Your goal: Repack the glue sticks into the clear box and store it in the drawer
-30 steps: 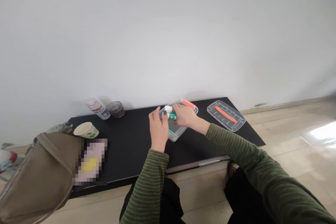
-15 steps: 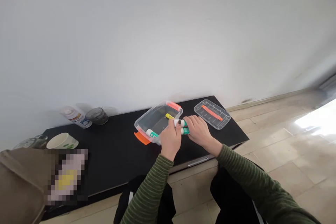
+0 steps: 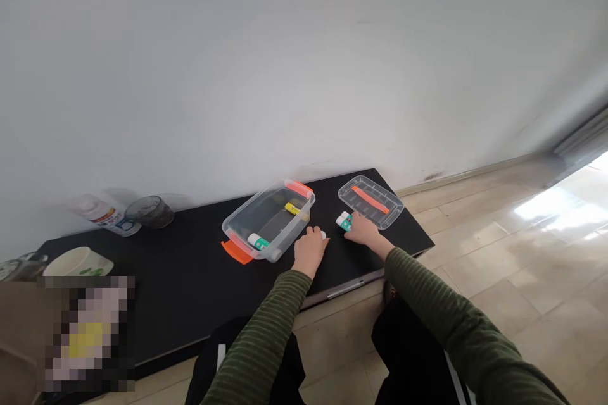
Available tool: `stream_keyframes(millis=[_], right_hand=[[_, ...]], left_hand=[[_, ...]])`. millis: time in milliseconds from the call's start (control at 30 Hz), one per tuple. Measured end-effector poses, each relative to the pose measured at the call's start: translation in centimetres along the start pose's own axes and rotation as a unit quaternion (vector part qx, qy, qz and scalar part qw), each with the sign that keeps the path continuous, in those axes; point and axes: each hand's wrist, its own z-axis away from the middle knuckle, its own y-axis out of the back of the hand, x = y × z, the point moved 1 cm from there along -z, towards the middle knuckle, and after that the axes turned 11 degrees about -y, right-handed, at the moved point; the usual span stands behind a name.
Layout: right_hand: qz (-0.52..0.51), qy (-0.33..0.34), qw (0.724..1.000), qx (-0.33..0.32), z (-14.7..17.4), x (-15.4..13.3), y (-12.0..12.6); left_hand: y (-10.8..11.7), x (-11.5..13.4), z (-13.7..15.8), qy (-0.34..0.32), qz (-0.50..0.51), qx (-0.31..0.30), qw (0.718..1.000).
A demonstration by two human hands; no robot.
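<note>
While the clear box (image 3: 291,236) sits uncovered, two tubes (image 3: 344,222) show to its right, side by side, with white rounded ends and green bands bearing small white marks too blurred to read. Another white-and-green tube (image 3: 258,241) lies inside the box at its near end, and a slim yellow stick (image 3: 291,209) lies toward its right wall. Box and tubes share a smooth black tabletop (image 3: 190,278); behind the box rises a plain pale wall (image 3: 304,76), and beyond the table's end, right of the box, spreads a beige tiled floor (image 3: 494,266) with a bright patch of light. The clear lid (image 3: 371,202), with its orange handle, lies right of the box. Well left of it stand a dark glass (image 3: 149,212) and a paper cup (image 3: 78,262). The right hand (image 3: 365,230), right of the box, has its fingers closed around the two tubes, which jut out past the fingertips toward the box. Just beside the box's near right side, the left hand (image 3: 310,252) is curled, a white end (image 3: 323,235) showing by its fingers; whether it grips that piece, I cannot tell.
</note>
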Motion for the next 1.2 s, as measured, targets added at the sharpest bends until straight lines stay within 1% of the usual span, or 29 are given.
stream_keyframes(millis=[67,133,400,467,567,633,700,767,833,900,967,1000,1033,1067,1100,1133,1167,1200], right_hand=[[-0.002,-0.007,1.0,0.02,-0.2,-0.4,-0.2],[-0.008,0.0,0.999,0.046,-0.4,-0.8,-0.2],[0.01,0.061,0.988,0.141,0.0,-2.0,0.2],[-0.003,0.075,0.987,0.142,0.4,-2.2,0.3],[-0.014,0.086,0.989,0.121,0.8,-2.3,0.3],[-0.023,0.089,0.989,0.117,1.0,-2.2,0.5],[-0.044,0.101,0.985,0.132,1.3,-2.2,0.8],[-0.074,0.132,0.974,0.167,2.0,-2.5,1.6],[-0.108,0.183,0.953,0.215,2.9,-3.4,2.6],[-0.141,0.24,0.924,0.264,3.9,-5.2,3.9],[-0.147,0.297,0.902,0.277,4.5,-8.0,5.0],[-0.135,0.322,0.899,0.264,4.5,-9.8,5.3],[-0.11,0.341,0.904,0.234,4.3,-11.8,5.6],[-0.075,0.344,0.916,0.194,3.9,-13.8,5.6],[-0.031,0.326,0.934,0.141,3.3,-15.7,5.6],[0.016,0.284,0.955,0.084,2.7,-17.5,5.4],[0.056,0.238,0.969,0.031,2.0,-19.1,5.1],[0.081,0.204,0.976,-0.006,1.4,-20.4,4.8]], left_hand=[[-0.9,-0.4,-0.5,0.003,-0.008,0.005,1.0],[-1.5,-0.7,-0.7,-0.001,-0.009,0.019,1.0],[-3.0,-1.0,-1.8,-0.017,0.017,0.077,0.997],[-3.4,-0.8,-2.3,-0.014,0.021,0.084,0.996],[-3.7,-0.5,-2.8,-0.002,0.033,0.093,0.995],[-3.5,-0.2,-2.9,0.003,0.047,0.095,0.994],[-3.0,0.0,-2.5,0.002,0.06,0.101,0.993],[-2.2,0.1,-1.8,-0.002,0.063,0.113,0.992],[-1.4,0.2,-0.7,-0.008,0.058,0.127,0.99],[-0.8,0.2,0.7,-0.013,0.05,0.131,0.99],[-0.3,0.2,2.1,-0.022,0.044,0.123,0.991],[-0.2,0.2,2.8,-0.029,0.043,0.117,0.992],[0.0,0.2,3.5,-0.037,0.042,0.111,0.992],[0.1,0.0,4.1,-0.045,0.041,0.104,0.993],[0.1,-0.1,4.7,-0.052,0.041,0.099,0.993],[0.2,-0.4,5.2,-0.057,0.042,0.094,0.993],[0.3,-0.7,5.7,-0.061,0.045,0.091,0.993],[0.3,-1.0,6.1,-0.062,0.05,0.09,0.993]])
